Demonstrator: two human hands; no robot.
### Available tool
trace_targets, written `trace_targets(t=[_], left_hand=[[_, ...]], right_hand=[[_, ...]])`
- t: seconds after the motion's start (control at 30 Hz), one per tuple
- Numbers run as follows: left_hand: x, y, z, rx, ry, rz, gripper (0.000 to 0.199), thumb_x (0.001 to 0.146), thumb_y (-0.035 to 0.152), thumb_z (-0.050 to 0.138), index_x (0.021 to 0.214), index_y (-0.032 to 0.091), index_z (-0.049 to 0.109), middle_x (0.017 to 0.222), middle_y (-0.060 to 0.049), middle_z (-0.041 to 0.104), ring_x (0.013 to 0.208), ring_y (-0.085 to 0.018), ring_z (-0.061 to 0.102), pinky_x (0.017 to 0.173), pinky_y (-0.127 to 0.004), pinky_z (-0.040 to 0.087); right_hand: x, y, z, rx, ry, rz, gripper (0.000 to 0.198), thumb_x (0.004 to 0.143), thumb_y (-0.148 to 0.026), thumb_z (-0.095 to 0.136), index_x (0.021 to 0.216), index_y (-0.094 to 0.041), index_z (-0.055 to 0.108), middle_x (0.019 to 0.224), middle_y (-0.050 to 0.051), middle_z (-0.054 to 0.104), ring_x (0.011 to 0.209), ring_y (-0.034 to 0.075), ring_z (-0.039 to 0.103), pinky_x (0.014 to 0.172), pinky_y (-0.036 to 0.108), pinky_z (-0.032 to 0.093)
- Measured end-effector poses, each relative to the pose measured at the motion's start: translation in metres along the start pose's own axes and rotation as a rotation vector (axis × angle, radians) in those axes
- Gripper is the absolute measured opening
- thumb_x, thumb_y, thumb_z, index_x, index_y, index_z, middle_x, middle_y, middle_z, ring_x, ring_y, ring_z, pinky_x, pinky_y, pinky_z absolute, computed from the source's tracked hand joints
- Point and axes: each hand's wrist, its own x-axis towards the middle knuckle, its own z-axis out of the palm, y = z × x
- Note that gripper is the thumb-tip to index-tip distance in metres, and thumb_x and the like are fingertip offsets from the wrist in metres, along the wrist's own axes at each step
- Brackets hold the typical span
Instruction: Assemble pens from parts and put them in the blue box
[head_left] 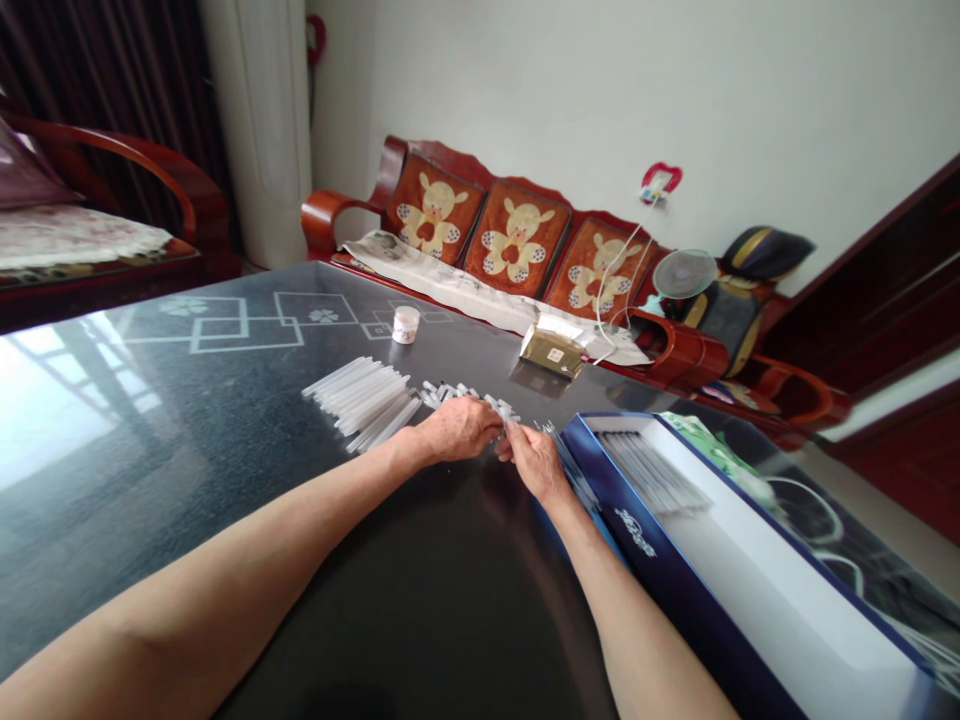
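Observation:
My left hand (463, 428) and my right hand (534, 460) meet over the dark table, fingertips almost touching. Both are closed in a pinch. A bit of something pale shows at the right thumb, but fingers cover most of it. Just behind my hands lies a row of small white plastic pieces (436, 394), like pen caps. Left of my left hand is a pile of translucent white pen barrels (364, 398), laid roughly side by side. Thin rods with fine tips, like pen refills (551, 430), lie between my right hand and the blue box.
A long blue box (780, 600) with a white inside stands at the right, holding a row of dark-ended pens (654, 470). Beyond it is a green-and-white packet (716, 455). A small tub (406, 325) and a gold carton (555, 350) stand farther back, before a wooden sofa (517, 235).

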Motion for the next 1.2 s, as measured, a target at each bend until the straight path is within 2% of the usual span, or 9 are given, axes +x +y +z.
trace_targets(t=[0.13,0.23,0.33,0.43,0.53,0.67,0.8,0.93,1.2], left_hand=[[0.0,-0.003,0.001,0.005,0.021,0.014,0.023,0.088,0.017,0.045,0.083,0.015,0.067,0.082,-0.007,0.067,0.082,-0.018,0.063,0.08,-0.029,0.048],[0.001,-0.004,-0.001,0.0,0.235,0.008,0.021,0.087,0.024,0.051,0.096,0.015,0.068,0.092,-0.009,0.067,0.088,-0.019,0.061,0.085,-0.031,0.046],[0.003,-0.005,-0.007,-0.092,0.48,-0.265,0.028,0.088,0.035,0.05,0.088,0.014,0.069,0.085,-0.009,0.068,0.083,-0.019,0.061,0.08,-0.029,0.046],[0.005,-0.007,-0.011,-0.338,0.456,-0.639,0.046,0.088,0.048,0.048,0.062,0.014,0.065,0.058,-0.005,0.061,0.063,-0.016,0.059,0.063,-0.025,0.043],[0.008,-0.01,-0.01,-0.809,0.406,-0.764,0.043,0.082,0.052,0.053,0.063,0.014,0.063,0.056,-0.003,0.062,0.053,-0.013,0.057,0.052,-0.022,0.041],[0.012,-0.016,-0.012,-1.321,0.618,-0.799,0.029,0.076,0.043,0.061,0.078,0.014,0.064,0.066,-0.003,0.066,0.05,-0.01,0.057,0.049,-0.021,0.043],[0.011,-0.023,-0.018,-1.327,0.835,-0.852,0.027,0.074,0.04,0.062,0.081,0.013,0.063,0.06,0.0,0.062,0.046,-0.009,0.054,0.046,-0.02,0.04],[0.01,-0.025,-0.018,-1.303,0.822,-0.86,0.023,0.075,0.036,0.06,0.078,0.013,0.063,0.057,0.001,0.061,0.042,-0.008,0.05,0.043,-0.019,0.037],[0.01,-0.02,-0.013,-1.128,0.71,-0.688,0.013,0.075,0.025,0.05,0.072,0.016,0.058,0.052,0.003,0.056,0.042,-0.009,0.046,0.041,-0.02,0.033]], right_hand=[[0.002,0.002,0.003,0.077,-0.017,0.029,0.042,0.084,-0.056,0.052,0.069,-0.02,0.068,0.065,0.005,0.07,0.057,0.019,0.064,0.055,0.03,0.049],[0.006,0.006,0.003,0.197,0.098,0.097,0.044,0.078,-0.061,0.058,0.069,-0.019,0.068,0.066,0.004,0.07,0.056,0.017,0.062,0.05,0.027,0.044],[0.01,0.006,0.002,0.368,0.277,0.231,0.05,0.071,-0.066,0.062,0.067,-0.017,0.066,0.068,0.006,0.071,0.055,0.016,0.061,0.046,0.026,0.04],[0.01,0.002,0.005,0.447,0.283,0.248,0.05,0.07,-0.066,0.063,0.069,-0.016,0.067,0.071,0.007,0.071,0.057,0.015,0.061,0.047,0.025,0.041],[0.003,-0.009,0.015,0.348,0.157,0.147,0.046,0.079,-0.062,0.057,0.074,-0.018,0.068,0.075,0.005,0.071,0.06,0.015,0.062,0.052,0.026,0.043],[-0.012,-0.026,0.03,0.019,-0.049,-0.174,0.032,0.091,-0.044,0.048,0.095,-0.021,0.07,0.097,0.006,0.072,0.088,0.02,0.064,0.078,0.033,0.048],[-0.022,-0.033,0.037,-0.405,-0.169,-0.537,0.03,0.09,-0.019,0.048,0.114,-0.023,0.065,0.121,0.006,0.065,0.115,0.024,0.052,0.099,0.042,0.037],[-0.022,-0.026,0.033,-0.561,-0.186,-0.605,0.026,0.088,-0.014,0.051,0.104,-0.025,0.069,0.116,0.004,0.068,0.113,0.024,0.052,0.094,0.043,0.039],[-0.019,-0.024,0.024,-0.434,-0.268,-0.574,0.025,0.083,-0.007,0.051,0.094,-0.021,0.067,0.092,0.005,0.067,0.088,0.019,0.061,0.084,0.034,0.047]])
